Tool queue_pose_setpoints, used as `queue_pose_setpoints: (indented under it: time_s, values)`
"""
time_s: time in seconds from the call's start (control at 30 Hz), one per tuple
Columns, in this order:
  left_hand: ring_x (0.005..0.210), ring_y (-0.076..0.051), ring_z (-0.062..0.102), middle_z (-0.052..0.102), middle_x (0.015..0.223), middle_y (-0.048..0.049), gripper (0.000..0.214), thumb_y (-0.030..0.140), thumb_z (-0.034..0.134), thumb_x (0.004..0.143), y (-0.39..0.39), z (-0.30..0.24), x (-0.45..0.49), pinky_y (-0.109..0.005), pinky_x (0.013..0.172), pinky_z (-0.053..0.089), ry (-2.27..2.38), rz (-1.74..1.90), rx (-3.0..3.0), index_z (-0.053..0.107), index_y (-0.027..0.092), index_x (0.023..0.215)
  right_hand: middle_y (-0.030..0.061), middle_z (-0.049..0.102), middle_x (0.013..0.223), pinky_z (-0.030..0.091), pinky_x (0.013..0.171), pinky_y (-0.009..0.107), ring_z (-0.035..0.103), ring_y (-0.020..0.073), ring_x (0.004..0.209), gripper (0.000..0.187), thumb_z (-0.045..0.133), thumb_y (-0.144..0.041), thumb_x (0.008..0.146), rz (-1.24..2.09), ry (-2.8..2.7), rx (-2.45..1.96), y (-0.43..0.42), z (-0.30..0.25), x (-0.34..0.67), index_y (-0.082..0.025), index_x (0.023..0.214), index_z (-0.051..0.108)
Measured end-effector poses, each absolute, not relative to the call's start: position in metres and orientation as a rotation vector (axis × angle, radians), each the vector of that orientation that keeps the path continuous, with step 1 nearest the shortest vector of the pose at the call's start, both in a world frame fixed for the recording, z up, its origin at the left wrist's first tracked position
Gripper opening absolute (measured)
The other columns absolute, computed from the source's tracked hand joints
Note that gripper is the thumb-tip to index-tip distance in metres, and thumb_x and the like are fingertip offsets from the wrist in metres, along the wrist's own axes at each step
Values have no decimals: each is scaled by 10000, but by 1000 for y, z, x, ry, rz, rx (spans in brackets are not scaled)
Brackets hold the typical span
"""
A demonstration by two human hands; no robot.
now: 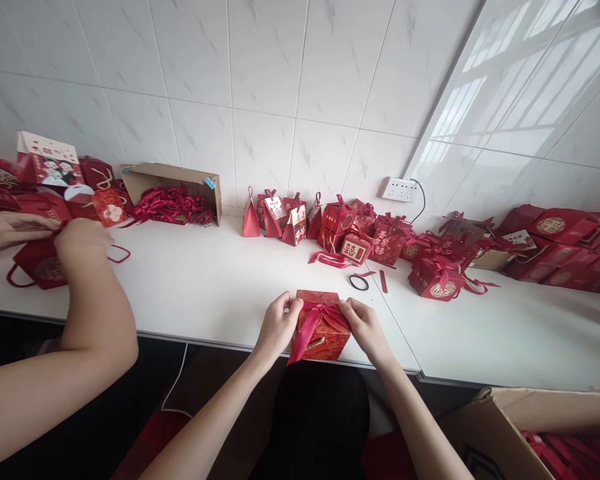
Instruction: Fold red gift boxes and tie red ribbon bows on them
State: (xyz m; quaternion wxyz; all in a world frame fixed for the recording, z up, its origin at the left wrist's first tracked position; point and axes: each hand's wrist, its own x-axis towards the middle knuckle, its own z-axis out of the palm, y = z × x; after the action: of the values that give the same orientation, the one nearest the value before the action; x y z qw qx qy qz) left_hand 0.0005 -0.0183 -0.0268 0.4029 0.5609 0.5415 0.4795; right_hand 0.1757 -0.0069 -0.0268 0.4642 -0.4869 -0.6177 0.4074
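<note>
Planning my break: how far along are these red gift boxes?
Done: ribboned red boxes crowd the wall side. In hand: left hand and right hand pinch the ribbon on one box at the table edge. Left: loose ribbons in the open carton suggest more to tie.

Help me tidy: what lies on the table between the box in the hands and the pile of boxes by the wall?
Head view: between box and pile lie a black ring and loose ribbon scraps on the table.
</note>
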Motion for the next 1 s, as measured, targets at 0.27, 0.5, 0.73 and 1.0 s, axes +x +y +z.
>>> queue_pose_setpoints:
  time_s: [0.27, 0.5, 0.73, 1.0]
  values:
    - [525, -98, 362, 339, 550, 58, 263, 316, 367, 849, -21, -32, 12, -213, 542, 312, 1456, 1318, 1494, 313, 203, 617, -43, 356, 556, 283, 475, 241, 311, 97, 511, 480, 513, -622, 752, 1007, -1345, -1191, -9, -37, 167, -209, 574, 343]
    - [378, -101, 369, 351, 473, 70, 309, 449, 360, 829, -17, -29, -7, -220, 398, 295, 1351, 1107, 1344, 369, 212, 632, 33, 557, 712, 456, 622, 294, 553, 180, 685, 482, 445, -653, 783, 1140, -1384, -1234, -8, -40, 188, -179, 733, 518]
    - [444, -117, 487, 482, 541, 45, 332, 508, 495, 767, -14, -13, -13, -218, 419, 361, 1521, 1006, 1530, 454, 195, 662, 144, 261, 1444, 343, 1028, 479, 304, 286, 1327, 1009, 729, -523, 630, 1061, -1889, -991, -16, -48, 199, -274, 1405, 133]
    - [517, -61, 491, 548, 717, 22, 154, 312, 507, 850, -51, 1, 1, -161, 443, 392, 1337, 1554, 1882, 523, 175, 780, 135, 317, 1353, 400, 1008, 485, 344, 281, 1299, 881, 692, -291, 731, 286, -1917, -947, -45, -36, 187, -284, 1419, 142]
